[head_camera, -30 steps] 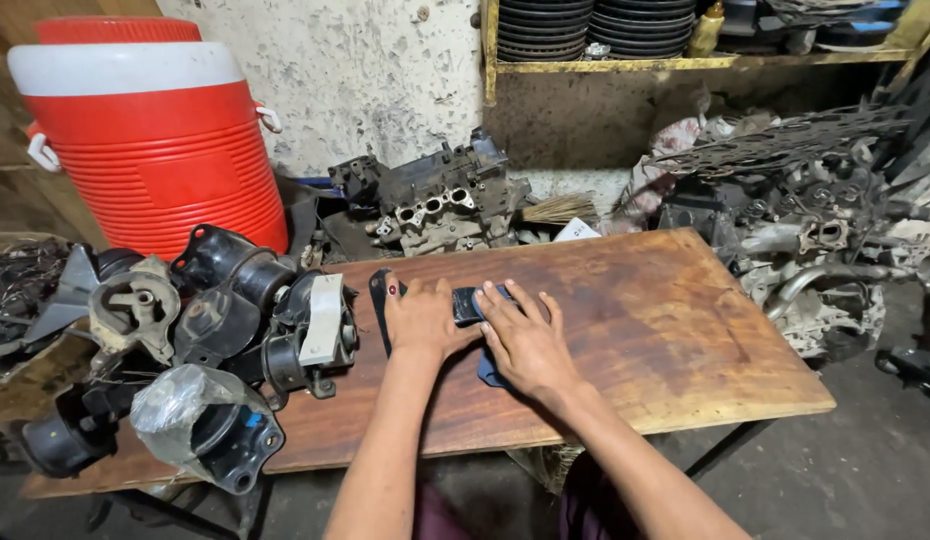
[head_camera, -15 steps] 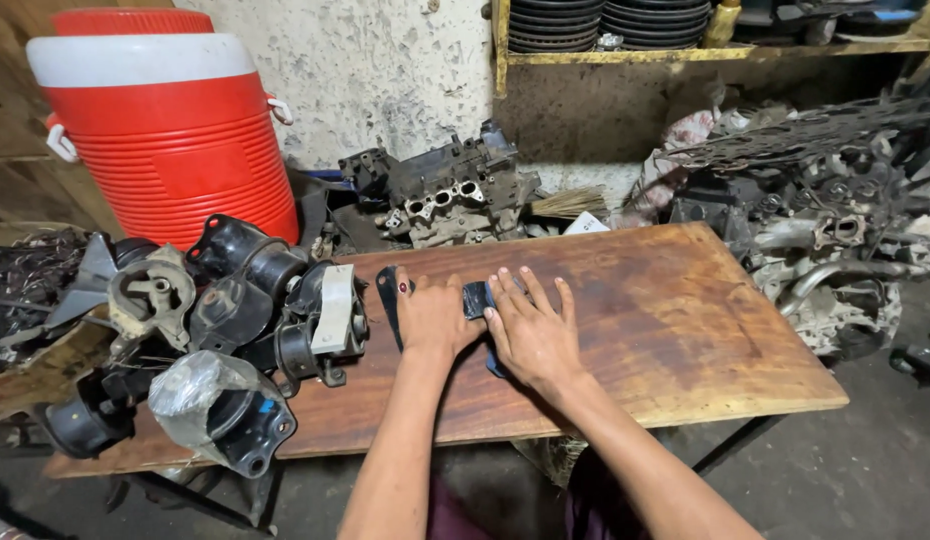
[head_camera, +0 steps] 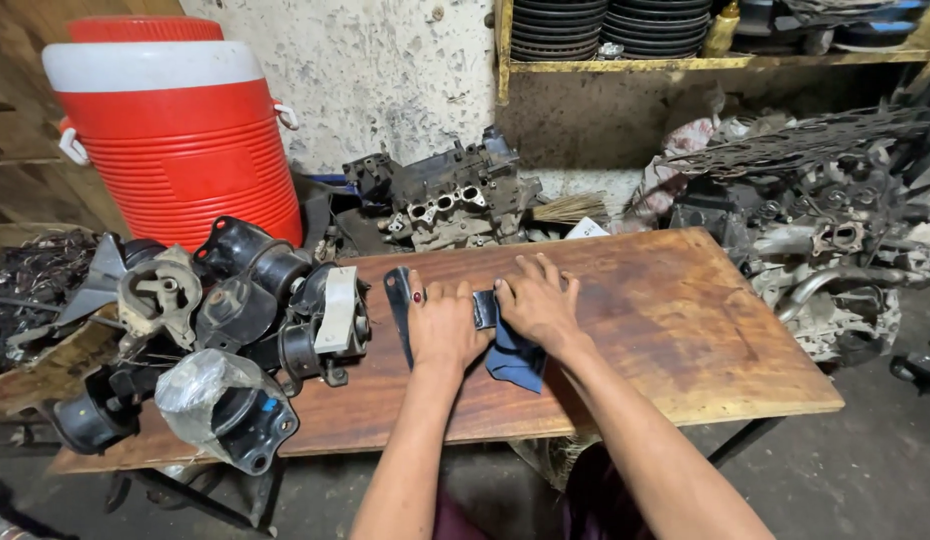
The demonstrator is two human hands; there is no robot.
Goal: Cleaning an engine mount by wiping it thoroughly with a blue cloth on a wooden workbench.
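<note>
Both my hands lie flat, palms down, on a dark blue cloth [head_camera: 515,362] spread on the wooden tabletop [head_camera: 685,310]. My left hand [head_camera: 443,325], with a red-stone ring, presses the cloth's left part; a dark flat strip [head_camera: 398,310] shows just left of it. My right hand [head_camera: 537,303] presses the right part, fingers spread. A small dark piece [head_camera: 484,308] shows between the two hands. Most of what the hands cover is hidden.
Several black engine mounts [head_camera: 240,300] crowd the table's left end, one in clear plastic [head_camera: 220,405]. A red and white drink cooler [head_camera: 175,125] stands behind them. A cylinder head [head_camera: 450,200] lies at the wall. Engine parts [head_camera: 825,230] pile up on the right, under a shelf [head_camera: 705,62] of stacked discs.
My hands have stayed pressed on the cloth, shifting only slightly. The camera has drifted a little, so the scene sits slightly differently in view.
</note>
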